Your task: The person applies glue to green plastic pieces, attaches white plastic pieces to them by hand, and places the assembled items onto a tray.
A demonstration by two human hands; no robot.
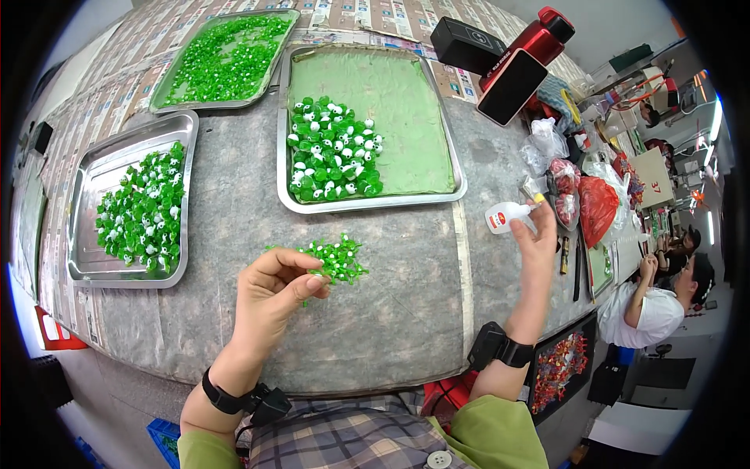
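Pinching a tiny pale piece (316,273), too covered to identify, between left fingers (301,291) in front of the green-lined metal tray (406,117). Grasping a smooth white plastic bottle (506,217) near its yellow cap (539,198) with right fingers (523,236), right of that tray. Partly hiding a tangled heap of spiky green pieces (340,259), also in front of that tray.

A dark-screened smartphone (512,86) stands tilted in front of a red drinking bottle (536,41), with a black box (467,45) just beside them. Farther right lie a red plastic bag (599,211) and a clear plastic bag (546,141), near a person in a white T-shirt (652,309). A blue plastic crate (161,425) sits at the lower left
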